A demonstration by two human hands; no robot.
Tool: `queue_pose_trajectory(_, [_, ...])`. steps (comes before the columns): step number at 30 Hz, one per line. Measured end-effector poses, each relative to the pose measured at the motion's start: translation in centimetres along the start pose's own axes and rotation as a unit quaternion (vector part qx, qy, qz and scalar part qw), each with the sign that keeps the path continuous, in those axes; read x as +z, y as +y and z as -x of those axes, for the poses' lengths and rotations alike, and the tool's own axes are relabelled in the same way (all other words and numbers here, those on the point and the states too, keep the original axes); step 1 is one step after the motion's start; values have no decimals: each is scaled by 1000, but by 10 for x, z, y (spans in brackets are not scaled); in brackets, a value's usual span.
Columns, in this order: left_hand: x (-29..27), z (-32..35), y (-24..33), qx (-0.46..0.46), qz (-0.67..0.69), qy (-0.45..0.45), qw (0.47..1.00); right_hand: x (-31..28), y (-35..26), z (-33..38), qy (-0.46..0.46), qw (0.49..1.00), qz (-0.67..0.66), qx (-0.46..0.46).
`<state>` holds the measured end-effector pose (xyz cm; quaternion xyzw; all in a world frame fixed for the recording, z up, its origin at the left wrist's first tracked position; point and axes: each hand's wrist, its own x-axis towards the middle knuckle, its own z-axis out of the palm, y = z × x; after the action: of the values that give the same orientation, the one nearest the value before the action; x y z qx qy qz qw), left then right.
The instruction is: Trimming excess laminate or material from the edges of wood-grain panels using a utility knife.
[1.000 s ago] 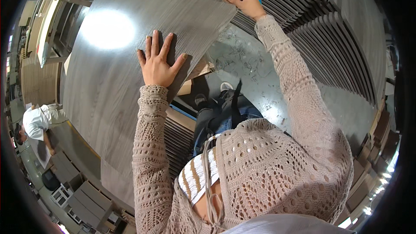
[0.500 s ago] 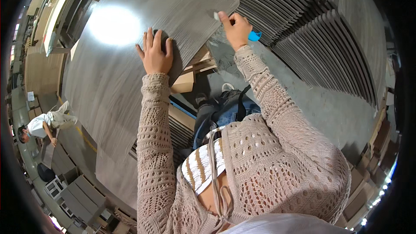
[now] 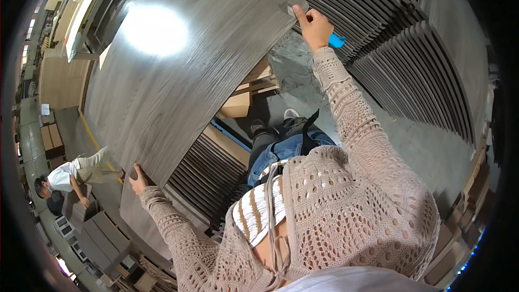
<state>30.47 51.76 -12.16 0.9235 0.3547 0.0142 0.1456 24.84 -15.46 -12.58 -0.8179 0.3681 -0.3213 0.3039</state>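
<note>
A large grey wood-grain panel [image 3: 216,48] lies flat before me, a bright light reflecting off it. My left hand [image 3: 141,180] grips its near left end, thumb on top; the other fingers are mostly hidden. At the panel's right corner, my right hand [image 3: 315,28] is closed around a small tool. Its curved blue end [image 3: 337,40] sticks out at the little-finger side, and a pale piece [image 3: 292,11] shows by the thumb. I cannot make out the tool's kind.
Dark-edged panels stand in dense rows [image 3: 416,70] to the right. More slats [image 3: 208,162] are stacked below the panel's near edge, beside an open cardboard box [image 3: 236,105]. Far left, a person in a white shirt [image 3: 60,177] bends over boards. Grey concrete floor [image 3: 416,146] shows at right.
My left hand has slid from the panel's middle to its near left end. The right hand has moved slightly right and up, still closed on the blue-ended tool.
</note>
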Motion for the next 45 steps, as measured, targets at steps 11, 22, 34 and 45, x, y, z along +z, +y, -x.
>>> queue_pose_trajectory(11, [-33, 130, 0, 177, 71, -206, 960, 44, 13, -137, -22, 995, 87, -38])
queue_pose_trajectory(22, [-28, 289, 3, -66, 231, -360, 901, 45, -14, -185, -11, 996, 62, 63])
queue_pose_trajectory(34, [-50, 232, 160, 537, 37, -148, 830, 60, -6, -203, -4, 998, 53, 37])
queue_pose_trajectory(45, [-8, 261, 212, 690, -136, -175, 689, 72, -2, -173, 27, 998, -19, -59])
